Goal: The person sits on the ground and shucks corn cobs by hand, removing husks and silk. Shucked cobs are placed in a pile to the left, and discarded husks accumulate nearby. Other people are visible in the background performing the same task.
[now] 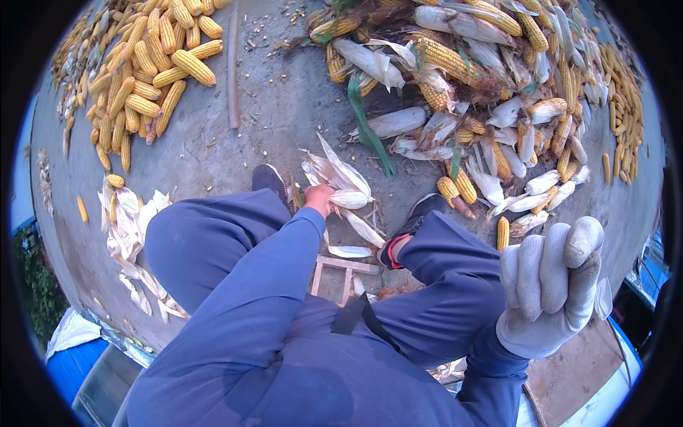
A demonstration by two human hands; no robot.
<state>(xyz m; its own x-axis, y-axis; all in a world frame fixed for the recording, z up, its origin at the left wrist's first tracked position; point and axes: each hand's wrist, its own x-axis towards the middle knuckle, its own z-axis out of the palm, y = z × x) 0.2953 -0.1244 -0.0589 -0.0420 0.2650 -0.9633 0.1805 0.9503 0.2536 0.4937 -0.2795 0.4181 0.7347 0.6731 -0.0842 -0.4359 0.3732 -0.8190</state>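
Note:
Bare, my left hand [319, 199] closes around the base of a bunch of pale dry corn husks [349, 187] between my shoes; its fingertips are partly hidden. My right hand [552, 283], in a grey-white knit glove, is raised at the right with its palm up and fingers curled. Whether it holds anything is not clear. Beyond my feet lies a big heap of partly husked corn cobs [443, 58] with brown silk. Bare yellow corn cobs [144, 80] are piled at the upper left. One cob [503, 234] lies just beyond the glove.
A wooden frame [348, 264] sits between my legs. Stripped husks [125, 224] lie beside my left knee. A long wooden strip [233, 69] rests on the concrete floor [213, 155]. More bare cobs [624, 107] are heaped at the far right. Blue sheeting [77, 368] shows at the lower left.

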